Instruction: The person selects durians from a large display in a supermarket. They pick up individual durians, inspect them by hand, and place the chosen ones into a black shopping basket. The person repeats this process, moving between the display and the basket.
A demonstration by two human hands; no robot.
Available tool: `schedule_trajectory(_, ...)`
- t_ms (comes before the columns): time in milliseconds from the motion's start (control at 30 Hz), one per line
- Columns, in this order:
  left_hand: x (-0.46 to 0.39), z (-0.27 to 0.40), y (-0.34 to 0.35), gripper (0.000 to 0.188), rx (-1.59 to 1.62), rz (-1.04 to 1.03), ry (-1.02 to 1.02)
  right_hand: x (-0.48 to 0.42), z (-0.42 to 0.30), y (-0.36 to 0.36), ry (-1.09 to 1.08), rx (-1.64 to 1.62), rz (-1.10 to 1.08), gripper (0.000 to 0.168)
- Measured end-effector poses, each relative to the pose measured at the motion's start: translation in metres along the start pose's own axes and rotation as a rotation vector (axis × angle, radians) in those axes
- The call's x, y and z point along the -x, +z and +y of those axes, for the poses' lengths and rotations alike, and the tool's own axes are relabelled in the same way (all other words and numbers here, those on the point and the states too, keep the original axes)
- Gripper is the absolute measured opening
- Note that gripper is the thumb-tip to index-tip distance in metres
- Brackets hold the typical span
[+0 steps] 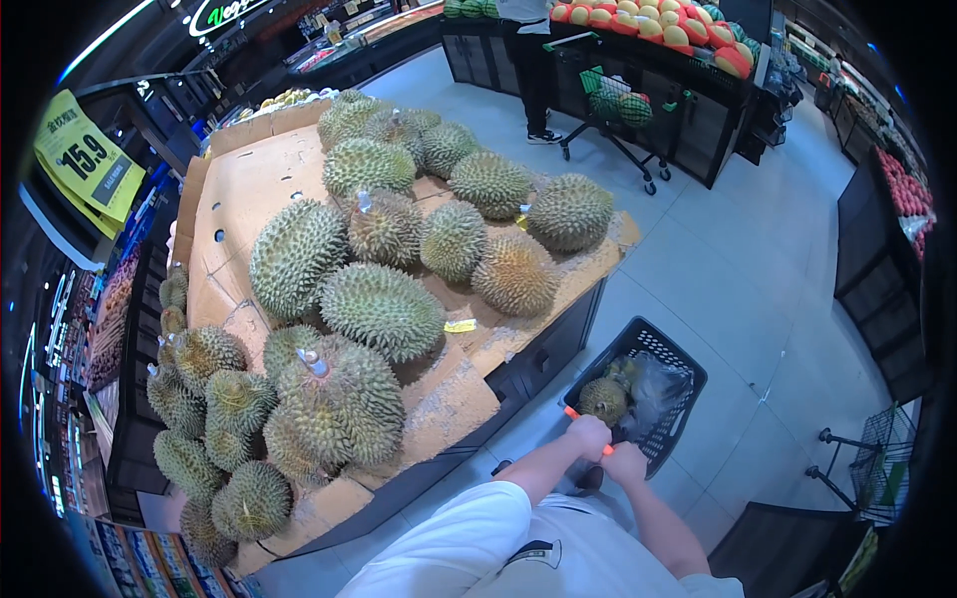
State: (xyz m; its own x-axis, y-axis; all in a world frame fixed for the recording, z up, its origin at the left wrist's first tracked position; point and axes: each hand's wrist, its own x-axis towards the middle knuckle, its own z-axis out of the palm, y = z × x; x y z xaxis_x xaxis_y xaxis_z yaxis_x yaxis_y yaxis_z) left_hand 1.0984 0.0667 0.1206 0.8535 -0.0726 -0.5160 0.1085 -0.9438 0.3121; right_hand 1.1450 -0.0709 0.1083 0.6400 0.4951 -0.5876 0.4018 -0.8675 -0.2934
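Observation:
Low in the view, my left hand [589, 436] is closed around the orange handle [572, 412] of a black plastic shopping basket [684, 418]. Just right of it, my right hand [625, 462] is at the other end of the same orange handle, its fingers curled. Inside the basket lie a durian [602, 400] and a clear plastic bag [658, 381], whose contents I cannot make out. Left of the basket, many spiky green-brown durians, such as a large one [340, 404] near the corner, rest on a cardboard-covered stand [448, 396]. Several stems are wrapped.
A shopping cart [620, 112] holding watermelons stands beside a person [527, 67] at the back. Behind them is a melon display [658, 26]. Red fruit [903, 190] fills a dark stand at the right. Another cart [882, 460] is at the lower right, and a price sign [88, 163] hangs upper left.

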Motion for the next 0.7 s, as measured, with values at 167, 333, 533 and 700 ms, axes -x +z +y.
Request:
schedule_trajectory(167,-0.029,0.001,0.009,0.019,-0.037,0.040,-0.050,-0.012,0.009,-0.014,-0.055,-0.037,0.060,0.034)
schedule_trajectory(333,-0.058,0.005,0.014,0.017,-0.181,0.106,-0.156,-0.031,0.027,-0.027,-0.146,-0.059,0.089,0.030)
schedule_trajectory(533,-0.076,0.021,-0.002,0.017,-0.233,0.120,-0.289,-0.047,0.036,-0.040,-0.172,-0.012,0.167,0.028)
schedule_trajectory(700,-0.094,0.022,-0.016,0.031,-0.201,0.219,-0.334,-0.061,0.044,-0.055,-0.188,0.000,0.161,0.032)
